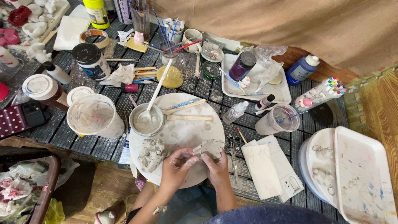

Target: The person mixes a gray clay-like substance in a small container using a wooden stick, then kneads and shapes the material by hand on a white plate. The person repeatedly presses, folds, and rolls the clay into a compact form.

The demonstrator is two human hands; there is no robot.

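1. The left hand (pixel 177 162) reaches in from below, its fingers curled and pinching a clay piece (pixel 208 147).
2. The right hand (pixel 216 165) sits just beside it, its grip closed on the same clay.
3. The clay lies on the round board's (pixel 182 103) near edge, right of a clay lump (pixel 151 154).

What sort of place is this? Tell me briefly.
Likely a home craft or clay-modelling workspace: both hands press grey clay on a round board, with paintbrushes in a jar and paint bottles nearby.
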